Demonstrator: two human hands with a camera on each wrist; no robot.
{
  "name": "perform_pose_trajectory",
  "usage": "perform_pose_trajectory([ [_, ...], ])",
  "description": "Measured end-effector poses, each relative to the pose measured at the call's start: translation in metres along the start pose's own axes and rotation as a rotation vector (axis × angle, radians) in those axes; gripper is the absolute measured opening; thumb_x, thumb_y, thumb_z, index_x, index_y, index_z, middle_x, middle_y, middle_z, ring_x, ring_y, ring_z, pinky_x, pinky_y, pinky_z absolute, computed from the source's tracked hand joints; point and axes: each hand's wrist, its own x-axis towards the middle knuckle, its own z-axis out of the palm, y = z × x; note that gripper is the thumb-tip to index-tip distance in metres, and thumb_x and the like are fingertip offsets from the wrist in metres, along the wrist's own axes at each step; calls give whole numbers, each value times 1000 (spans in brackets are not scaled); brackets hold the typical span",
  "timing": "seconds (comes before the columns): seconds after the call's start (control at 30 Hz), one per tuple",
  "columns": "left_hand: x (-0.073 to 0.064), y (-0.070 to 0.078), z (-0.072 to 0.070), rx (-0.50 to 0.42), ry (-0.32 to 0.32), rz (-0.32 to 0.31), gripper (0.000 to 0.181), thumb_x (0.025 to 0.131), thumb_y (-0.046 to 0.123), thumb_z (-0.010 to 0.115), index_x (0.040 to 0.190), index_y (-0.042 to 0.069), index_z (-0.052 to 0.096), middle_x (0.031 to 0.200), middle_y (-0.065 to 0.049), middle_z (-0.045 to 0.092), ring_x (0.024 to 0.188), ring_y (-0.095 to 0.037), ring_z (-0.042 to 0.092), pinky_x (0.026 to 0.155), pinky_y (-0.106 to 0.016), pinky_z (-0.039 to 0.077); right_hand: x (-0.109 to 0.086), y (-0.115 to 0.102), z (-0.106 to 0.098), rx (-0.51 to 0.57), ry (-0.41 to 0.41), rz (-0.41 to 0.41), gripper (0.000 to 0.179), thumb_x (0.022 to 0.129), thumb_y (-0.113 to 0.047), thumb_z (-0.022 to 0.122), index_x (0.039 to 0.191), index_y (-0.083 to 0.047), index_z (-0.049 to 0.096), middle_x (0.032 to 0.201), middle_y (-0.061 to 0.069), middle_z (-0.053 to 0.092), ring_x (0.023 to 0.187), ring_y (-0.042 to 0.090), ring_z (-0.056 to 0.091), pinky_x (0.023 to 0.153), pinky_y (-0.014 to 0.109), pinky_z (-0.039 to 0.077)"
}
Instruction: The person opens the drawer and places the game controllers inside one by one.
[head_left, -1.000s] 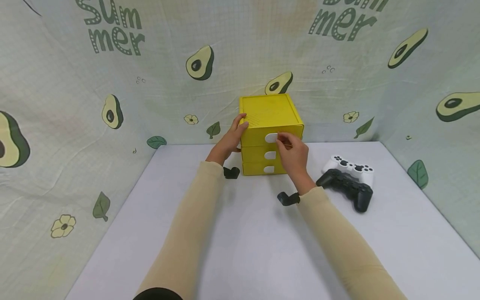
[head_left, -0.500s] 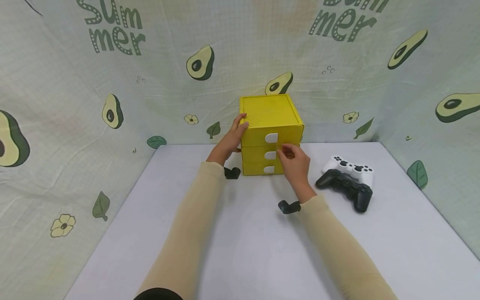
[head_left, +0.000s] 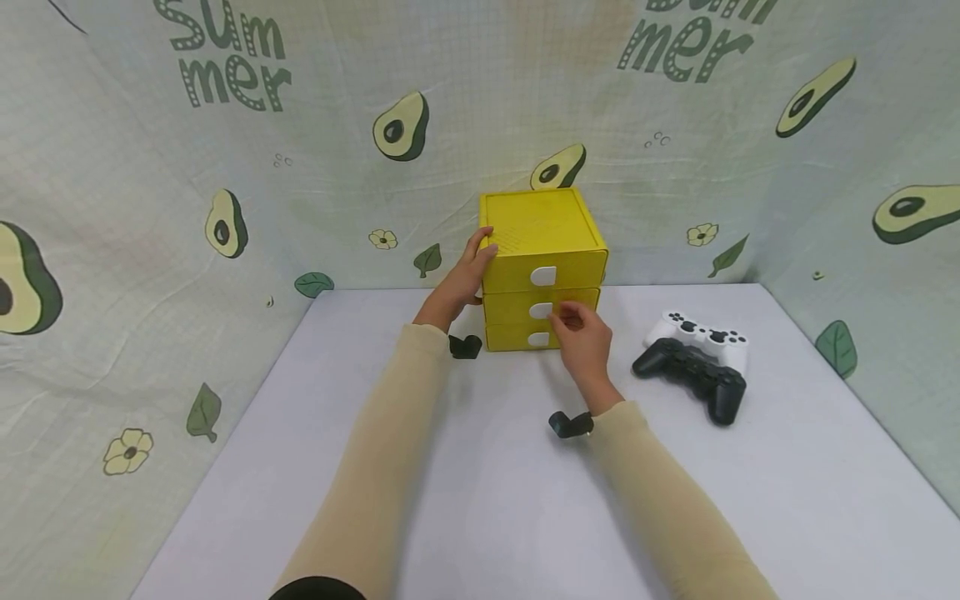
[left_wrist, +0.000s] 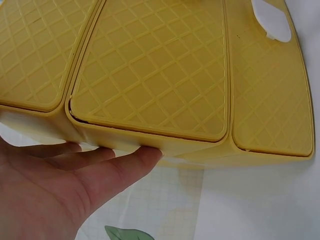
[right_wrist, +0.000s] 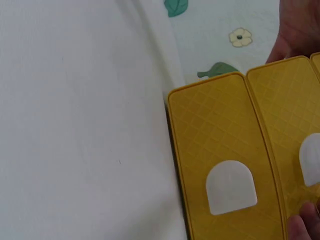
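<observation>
1. Head view: a yellow box (head_left: 540,223) with three drawers (head_left: 577,271) stands toward the back of a white desk (head_left: 487,467), before a cloth (head_left: 330,192) printed with avocados. The left hand (head_left: 456,287) braces the box's left side; the right hand (head_left: 587,340) is at the middle drawer (head_left: 577,297), fingertips beside its white handle (head_left: 540,311). Handling this well likely means bracing one side while the other hand works straight at the handle, without twisting. Count: one box, three drawers, three white handles, two hands, two game controllers on the right: a black controller (head_left: 693,375) in front of a white controller (head_left: 708,336).

2. Left wrist view: the left grip is apart, fingers straight, tips against the box's side. Light, even pressure should steady it. Count: three drawer fronts, one white handle clearly visible, one hand.

3. Right wrist view: fingertips show at the lower right, near the middle handle; I cannot tell whether this grip is clamped on it. Count: two white handles, one cut off; parts of two hands.
</observation>
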Motion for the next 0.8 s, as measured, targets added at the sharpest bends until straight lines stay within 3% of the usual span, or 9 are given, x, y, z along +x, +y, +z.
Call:
perform_pose_trajectory([
  [0.53,-2,1,-1,0,-7,5,51,96,65,35,142,59,14,164,0,5,144,-36,27,101,-69,35,3,0,15,113,18,98,31,88,-31,72,111,-11,67,107,6,67,99,20,64,89,34,55],
  [0.8,-3,2,-1,-13,-14,12,53,96,64,36,144,57,14,164,-1,4,144,-37,26,101,-70,35,5,-1,18,149,51,98,31,87,-32,73,108,-10,68,105,6,66,96,18,64,85,28,55],
])
